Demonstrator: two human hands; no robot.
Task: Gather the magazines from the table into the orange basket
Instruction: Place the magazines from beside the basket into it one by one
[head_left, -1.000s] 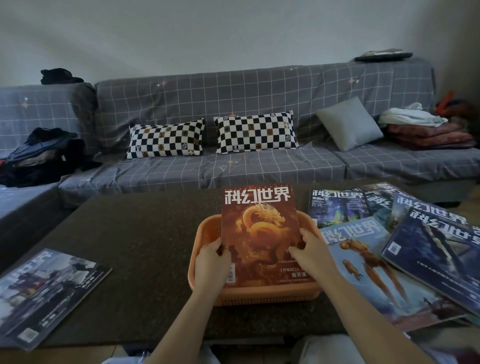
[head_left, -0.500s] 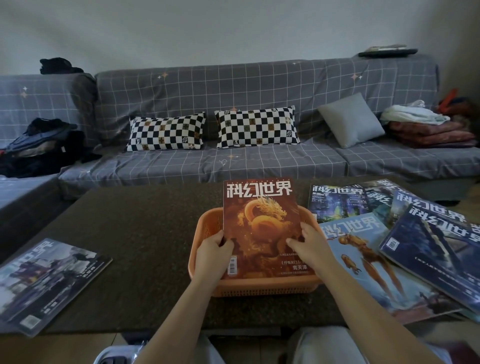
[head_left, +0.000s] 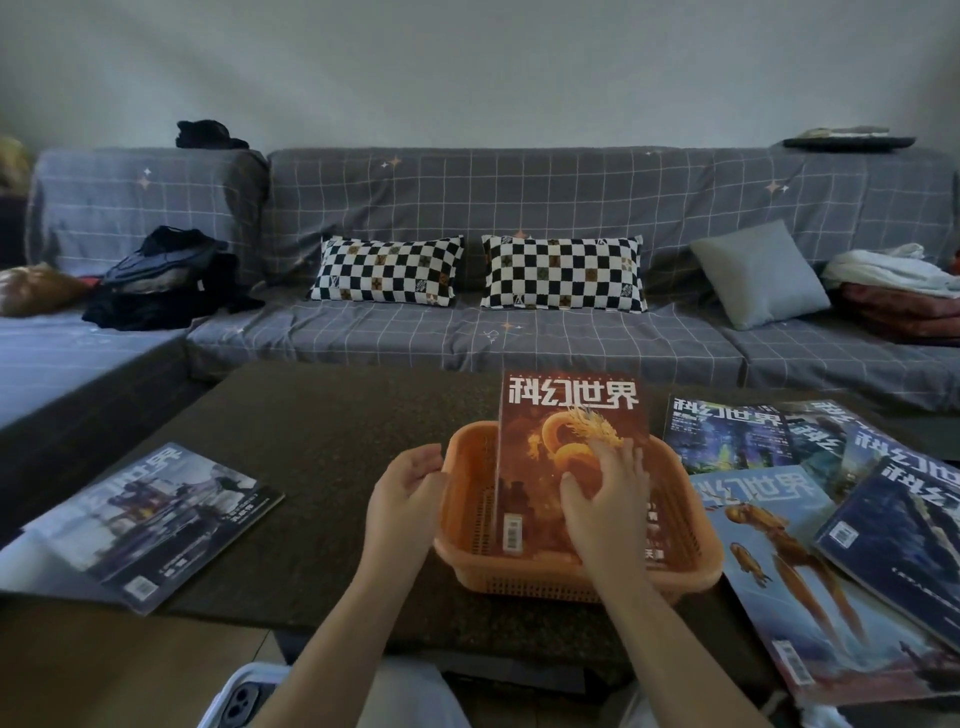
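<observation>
An orange basket (head_left: 467, 499) stands on the dark table (head_left: 322, 447) in front of me. A red magazine with a golden dragon (head_left: 566, 415) lies slanted in it, its top sticking out over the far rim. My right hand (head_left: 605, 499) rests on the cover with spread fingers. My left hand (head_left: 405, 493) is off the magazine, at the basket's left rim, fingers loosely curled, holding nothing. Several blue magazines (head_left: 769, 545) overlap on the table to the right. One grey-blue magazine (head_left: 150, 514) lies at the table's left front corner.
A grey checked sofa (head_left: 519, 343) runs behind the table, with two chequered cushions (head_left: 387, 270), a grey cushion, dark clothes at left and folded blankets at right. A phone (head_left: 244, 701) lies on my lap at the bottom edge.
My left hand has let go of the red magazine and moved to the basket's left rim. My right hand slid up onto the cover. The magazine has shifted to the right side of the basket.
</observation>
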